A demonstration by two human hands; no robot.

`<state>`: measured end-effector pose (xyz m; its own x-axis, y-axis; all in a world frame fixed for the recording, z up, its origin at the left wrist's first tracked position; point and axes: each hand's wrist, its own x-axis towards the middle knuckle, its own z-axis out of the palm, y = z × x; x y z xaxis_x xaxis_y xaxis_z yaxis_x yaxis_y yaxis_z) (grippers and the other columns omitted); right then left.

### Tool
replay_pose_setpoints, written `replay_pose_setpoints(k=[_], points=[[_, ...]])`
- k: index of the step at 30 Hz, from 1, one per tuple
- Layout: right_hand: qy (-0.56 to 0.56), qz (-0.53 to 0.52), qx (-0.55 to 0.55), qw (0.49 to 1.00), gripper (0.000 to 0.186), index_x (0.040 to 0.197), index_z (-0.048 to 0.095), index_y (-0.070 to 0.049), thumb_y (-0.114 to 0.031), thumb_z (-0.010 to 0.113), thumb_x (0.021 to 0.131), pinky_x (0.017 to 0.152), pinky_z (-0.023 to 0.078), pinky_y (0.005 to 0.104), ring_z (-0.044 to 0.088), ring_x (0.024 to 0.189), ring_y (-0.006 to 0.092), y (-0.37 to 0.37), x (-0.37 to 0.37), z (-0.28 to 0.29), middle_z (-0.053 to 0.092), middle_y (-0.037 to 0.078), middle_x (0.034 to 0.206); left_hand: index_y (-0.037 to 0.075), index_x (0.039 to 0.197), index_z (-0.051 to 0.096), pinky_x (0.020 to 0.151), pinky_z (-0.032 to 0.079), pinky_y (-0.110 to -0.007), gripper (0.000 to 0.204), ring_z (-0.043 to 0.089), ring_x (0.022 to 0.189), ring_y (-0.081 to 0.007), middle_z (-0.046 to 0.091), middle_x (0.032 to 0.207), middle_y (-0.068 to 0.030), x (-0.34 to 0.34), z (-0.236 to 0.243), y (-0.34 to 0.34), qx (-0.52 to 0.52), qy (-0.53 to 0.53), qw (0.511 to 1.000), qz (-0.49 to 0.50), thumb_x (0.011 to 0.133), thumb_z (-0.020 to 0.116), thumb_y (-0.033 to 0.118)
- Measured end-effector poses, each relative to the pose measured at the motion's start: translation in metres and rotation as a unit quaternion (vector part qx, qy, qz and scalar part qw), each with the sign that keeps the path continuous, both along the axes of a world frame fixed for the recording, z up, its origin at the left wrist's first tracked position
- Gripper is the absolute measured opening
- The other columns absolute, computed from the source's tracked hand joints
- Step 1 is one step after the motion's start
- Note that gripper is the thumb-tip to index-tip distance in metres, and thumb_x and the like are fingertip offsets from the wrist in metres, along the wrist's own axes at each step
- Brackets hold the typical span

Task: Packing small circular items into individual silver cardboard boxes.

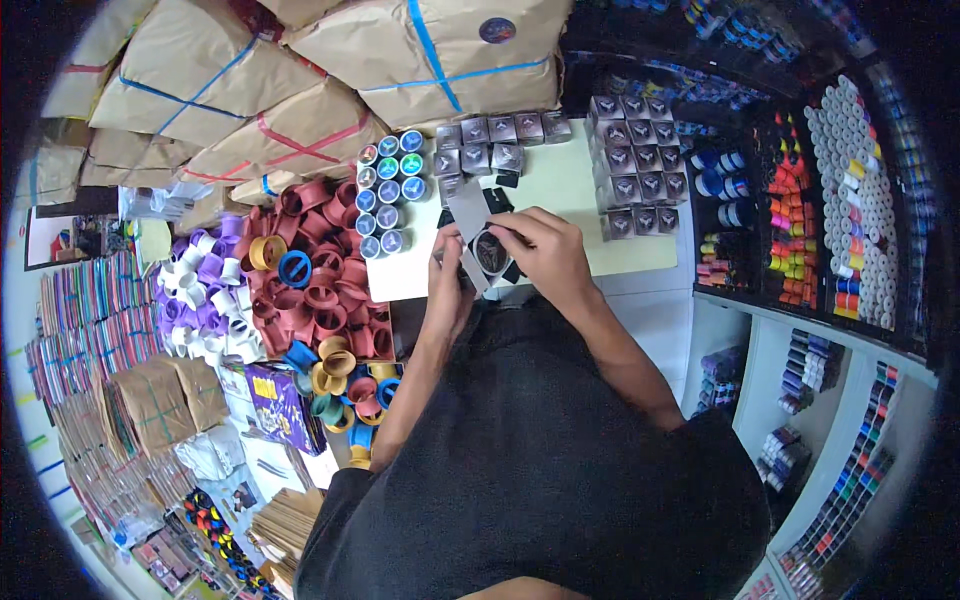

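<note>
Near the middle of the frame, a small dark box (474,271) is held over the pale counter (550,190), its grey flap (467,209) raised and a round dark face (491,252) turned upward. The flap could be creased, it is judged, if it were pressed down out of line, and the thin walls could be bent by too hard a squeeze. The loose black pieces (508,180) just beyond could be scattered if the box were pushed forward

The left side of the box is gripped by the left hand (448,272), its fingers bent closed around it. The upper right edge is reached by the right hand (552,250), its fingers curled with little gap visible; whether the flap is pinched or only touched by them cannot be told
</note>
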<state>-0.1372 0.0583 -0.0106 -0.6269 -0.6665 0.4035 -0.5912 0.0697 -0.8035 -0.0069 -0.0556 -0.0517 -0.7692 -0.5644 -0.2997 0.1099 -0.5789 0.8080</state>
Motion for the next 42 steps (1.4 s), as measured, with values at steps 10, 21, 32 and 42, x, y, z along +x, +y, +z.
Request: replay_pose_setpoints(k=[10,21,32,42], points=[[-0.099,0.052,0.084,0.99,0.021,0.106,0.074,0.001,-0.006,0.076,0.086,0.066,0.058,0.0287,0.073,0.079,0.0174,-0.057,0.037,0.017,0.075,0.013,0.099,0.009,0.129,0.052,0.085,0.052,-0.03,0.037,0.06,0.101,-0.0124,0.061,0.115,-0.0037,0.05,0.008,-0.062,0.008,-0.009,1.0,-0.022,0.106,0.054,0.038],[-0.145,-0.035,0.066,0.987,0.012,0.098,0.074,0.002,-0.002,0.076,0.086,0.065,0.054,0.0229,0.068,0.073,0.01,-0.104,0.088,0.022,0.072,0.007,0.086,0.009,0.135,0.048,0.091,0.053,-0.032,0.049,0.06,0.109,-0.0136,0.059,0.123,-0.0042,0.081,-0.005,-0.113,0.084,0.001,0.995,-0.06,0.104,0.053,0.046],[-0.268,-0.021,0.014,0.963,0.02,0.103,0.073,-0.001,-0.002,0.079,0.083,0.072,0.05,0.0218,0.058,0.077,0.0052,-0.126,0.098,0.008,0.069,0.001,0.091,0.004,0.142,0.043,0.102,0.049,-0.036,0.054,0.057,0.121,-0.0184,0.055,0.133,-0.0072,0.096,-0.007,-0.149,0.077,0.056,0.991,-0.093,0.107,0.045,0.045],[-0.496,0.042,-0.028,0.867,0.022,0.109,0.066,-0.004,-0.008,0.074,0.09,0.072,0.05,0.0214,0.063,0.092,0.0078,-0.145,0.11,-0.008,0.067,0.001,0.103,0.006,0.151,0.035,0.103,0.05,-0.038,0.059,0.057,0.125,-0.0215,0.052,0.143,-0.0098,0.105,0.001,-0.162,0.118,0.035,0.987,-0.106,0.108,0.039,0.046]])
